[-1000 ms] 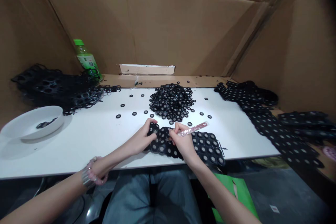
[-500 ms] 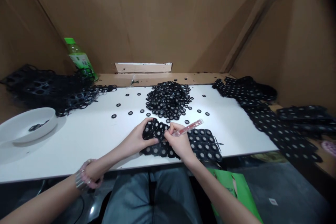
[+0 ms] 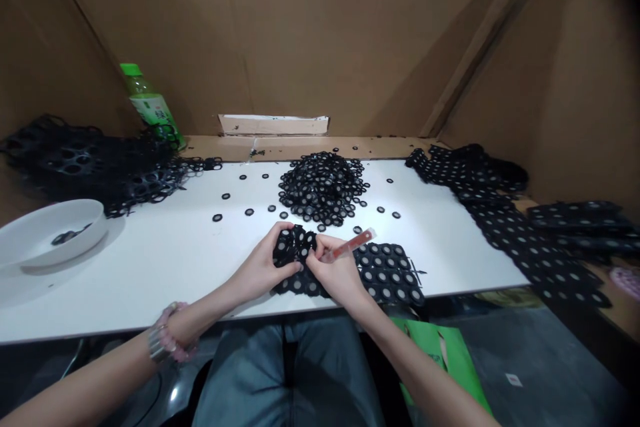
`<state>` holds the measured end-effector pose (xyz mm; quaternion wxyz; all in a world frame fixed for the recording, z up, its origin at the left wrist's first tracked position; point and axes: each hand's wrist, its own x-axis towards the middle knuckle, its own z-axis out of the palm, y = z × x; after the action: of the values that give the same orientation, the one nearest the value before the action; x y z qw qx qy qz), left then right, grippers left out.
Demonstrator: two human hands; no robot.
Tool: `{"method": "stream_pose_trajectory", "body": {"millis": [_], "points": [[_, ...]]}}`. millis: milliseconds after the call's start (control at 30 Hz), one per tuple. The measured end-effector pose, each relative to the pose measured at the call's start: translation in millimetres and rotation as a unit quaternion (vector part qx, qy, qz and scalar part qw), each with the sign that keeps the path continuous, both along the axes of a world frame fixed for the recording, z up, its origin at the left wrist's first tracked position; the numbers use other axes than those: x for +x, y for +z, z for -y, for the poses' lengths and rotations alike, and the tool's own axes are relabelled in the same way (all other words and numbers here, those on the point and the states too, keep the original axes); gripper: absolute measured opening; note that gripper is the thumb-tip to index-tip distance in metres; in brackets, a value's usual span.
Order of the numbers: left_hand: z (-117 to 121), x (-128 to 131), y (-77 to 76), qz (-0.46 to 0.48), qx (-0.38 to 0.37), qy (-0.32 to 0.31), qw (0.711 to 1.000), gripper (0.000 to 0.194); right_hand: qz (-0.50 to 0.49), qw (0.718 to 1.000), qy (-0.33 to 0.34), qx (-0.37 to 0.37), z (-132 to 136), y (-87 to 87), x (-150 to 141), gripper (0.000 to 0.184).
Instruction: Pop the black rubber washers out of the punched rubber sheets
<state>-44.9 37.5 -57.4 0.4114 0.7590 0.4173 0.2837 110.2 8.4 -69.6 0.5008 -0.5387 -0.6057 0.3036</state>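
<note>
A black sheet of round rubber rings (image 3: 384, 265) lies at the table's front edge, its left end bent up. My left hand (image 3: 270, 259) is closed around that raised end, thumb in front. In my right hand (image 3: 336, 268) is a slim clear-and-red tool (image 3: 356, 243), pinched between thumb and fingers; its working tip is hidden against the sheet. Just beyond my hands rises a heap of loose black rings (image 3: 323, 188), with several single rings (image 3: 249, 212) scattered around it.
At the left are a white bowl (image 3: 50, 233) with a few black pieces inside, a tangle of black perforated scrap (image 3: 90, 163) and a green-capped bottle (image 3: 153, 107). More ring sheets (image 3: 493, 217) drape along the right. Cardboard walls (image 3: 320, 40) enclose the table.
My right hand and the tool have shifted slightly left along the sheet. My left hand keeps its grip. The view has tilted a little.
</note>
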Motion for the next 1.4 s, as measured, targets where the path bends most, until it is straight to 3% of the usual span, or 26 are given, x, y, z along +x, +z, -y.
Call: {"method": "stream_pose_trajectory", "body": {"millis": [200,400,467,567,633,700,767,900,1033,1200,1400], "points": [[-3.9,1.3,-3.5,0.02,-0.028,0.011,0.999,0.047,0.019,1.0,0.022,0.009,-0.4,-0.9,-2.0,0.026],[-4.9,-11.5,9.4,-0.096,-0.005,-0.048,0.994,0.054,-0.165,0.983,-0.011,-0.075,-0.8,1.3,16.4,0.026],[-4.9,-19.0,18.6,-0.196,0.028,-0.052,0.979,0.057,-0.156,0.984,-0.012,-0.085,1.3,2.3,21.9,0.027],[-6.7,-23.7,31.1,-0.315,0.154,-0.008,0.937,0.052,-0.118,0.989,0.006,-0.086,4.0,2.5,25.4,0.027],[-8.5,-18.3,35.4,-0.324,0.235,-0.007,0.916,0.045,-0.111,0.99,0.015,-0.08,4.4,1.1,25.8,0.028],[-10.4,-6.7,35.6,-0.312,0.253,-0.051,0.914,0.042,-0.121,0.99,0.02,-0.075,4.1,-1.0,25.8,0.028],[-13.5,7.2,33.2,-0.31,0.235,-0.1,0.916,0.045,-0.137,0.988,0.019,-0.07,3.7,-3.1,26.0,0.028],[-25.8,26.4,29.4,-0.348,0.201,-0.13,0.906,0.053,-0.115,0.991,0.007,-0.065,3.9,-5.0,26.7,0.028],[-37.2,32.1,34.4,-0.367,0.124,-0.181,0.904,0.045,-0.078,0.996,-0.002,-0.053,5.1,-4.0,26.8,0.028],[-37.1,37.9,43.6,-0.306,0.026,-0.217,0.926,0.033,-0.071,0.997,-0.007,-0.04,7.9,-0.2,27.3,0.027],[-41.7,35.5,30.6,-0.204,-0.039,-0.235,0.949,0.03,-0.038,0.999,-0.007,-0.016,8.8,2.0,25.3,0.026]]}}
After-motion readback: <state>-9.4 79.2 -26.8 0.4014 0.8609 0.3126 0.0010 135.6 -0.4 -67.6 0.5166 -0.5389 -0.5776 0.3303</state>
